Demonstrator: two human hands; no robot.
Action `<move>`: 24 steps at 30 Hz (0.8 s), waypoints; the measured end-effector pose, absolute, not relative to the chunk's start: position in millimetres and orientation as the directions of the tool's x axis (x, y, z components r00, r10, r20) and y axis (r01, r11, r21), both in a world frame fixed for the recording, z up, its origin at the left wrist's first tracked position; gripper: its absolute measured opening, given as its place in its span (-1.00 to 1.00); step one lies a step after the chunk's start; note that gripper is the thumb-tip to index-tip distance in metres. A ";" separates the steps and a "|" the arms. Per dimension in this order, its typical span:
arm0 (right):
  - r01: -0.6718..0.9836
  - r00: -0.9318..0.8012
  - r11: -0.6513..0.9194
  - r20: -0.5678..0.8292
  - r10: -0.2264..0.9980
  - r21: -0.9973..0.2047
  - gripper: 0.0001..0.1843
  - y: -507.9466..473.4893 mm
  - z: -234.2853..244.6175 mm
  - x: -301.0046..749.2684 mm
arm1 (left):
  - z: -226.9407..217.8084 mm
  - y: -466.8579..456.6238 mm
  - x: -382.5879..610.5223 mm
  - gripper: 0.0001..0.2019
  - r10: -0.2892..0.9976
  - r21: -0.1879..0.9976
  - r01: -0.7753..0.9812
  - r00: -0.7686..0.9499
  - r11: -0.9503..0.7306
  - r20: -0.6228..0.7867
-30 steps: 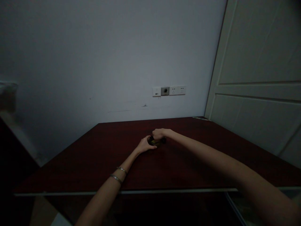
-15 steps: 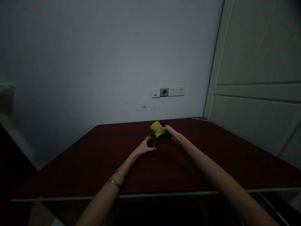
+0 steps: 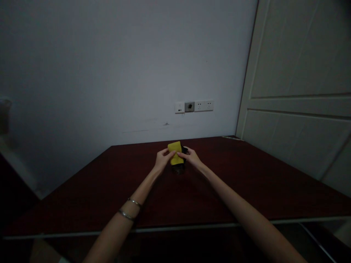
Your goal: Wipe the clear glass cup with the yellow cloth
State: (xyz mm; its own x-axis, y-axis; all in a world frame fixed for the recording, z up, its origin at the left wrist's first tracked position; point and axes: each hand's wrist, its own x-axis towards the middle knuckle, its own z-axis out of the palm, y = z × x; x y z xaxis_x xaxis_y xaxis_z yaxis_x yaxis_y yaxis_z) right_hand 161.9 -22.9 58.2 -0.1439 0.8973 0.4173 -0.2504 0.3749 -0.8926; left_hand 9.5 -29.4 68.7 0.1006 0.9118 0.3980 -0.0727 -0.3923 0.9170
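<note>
Two metal bracelets [image 3: 126, 215] circle your left forearm. Farther on, a small dark object [image 3: 178, 170] sits on the desk [image 3: 109, 190], partly hidden by the yellow-and-black cloth [image 3: 174, 147] your left hand [image 3: 163, 159] and right hand [image 3: 193, 159] pinch between thumbs and fingers. Behind, wall sockets [image 3: 203, 106] line the wall [image 3: 137, 65].

- I can't identify the small dark object [image 3: 178, 169]; the yellow cloth [image 3: 176, 160] hides its top.
- The left edge crops a blurred shape [image 3: 4, 117] beyond my recognising.
- The bottom edge cuts both forearms [image 3: 113, 233] from my view.
</note>
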 end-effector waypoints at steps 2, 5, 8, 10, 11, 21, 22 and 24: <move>-0.165 -0.147 0.459 0.482 0.864 -0.873 -0.59 -24.0 56.8 162.5 | 78.5 -32.0 11.8 -0.58 0.922 0.924 -0.108 0.084 -0.368 0.377; -0.008 -0.129 0.543 0.540 0.832 -0.840 -0.52 -24.4 51.2 173.3 | 98.4 -28.2 2.5 -0.58 0.925 0.922 -0.110 0.036 -0.372 0.378; 0.098 -0.146 0.473 0.457 0.877 -0.876 -0.25 -23.4 37.2 186.2 | 121.7 -14.4 -15.9 -0.62 0.926 0.927 0.081 0.124 -0.367 0.356; 0.129 -0.199 0.399 0.371 0.907 -0.908 -0.09 -22.8 25.5 189.0 | 134.2 -2.6 -25.9 -0.68 0.905 0.853 0.333 0.286 -0.402 0.315; 0.139 -0.237 0.374 0.336 0.911 -0.917 -0.03 -22.8 20.1 188.1 | 138.7 2.9 -28.8 -0.70 0.884 0.783 0.443 0.371 -0.437 0.283; 0.247 -0.414 0.610 0.487 0.769 -0.753 0.12 -32.4 7.8 170.9 | 135.6 27.6 -0.2 -0.73 0.655 0.401 0.606 0.755 -0.687 -0.020; 0.259 -0.417 0.630 0.504 0.757 -0.732 0.11 -33.7 8.3 171.3 | 133.5 29.1 3.0 -0.73 0.650 0.394 0.599 0.760 -0.697 -0.007; 0.289 -0.410 0.636 0.508 0.757 -0.715 0.06 -35.7 8.8 172.1 | 129.7 31.4 8.8 -0.73 0.635 0.390 0.590 0.773 -0.707 -0.019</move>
State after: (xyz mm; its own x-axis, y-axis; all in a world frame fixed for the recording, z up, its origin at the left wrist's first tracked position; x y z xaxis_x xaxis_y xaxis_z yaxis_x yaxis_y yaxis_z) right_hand 172.1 -35.7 8.8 -0.4096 0.7575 0.5084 0.2893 0.6364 -0.7151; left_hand 8.8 31.4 129.7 0.7727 0.6345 -0.0187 0.5900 -0.7070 0.3900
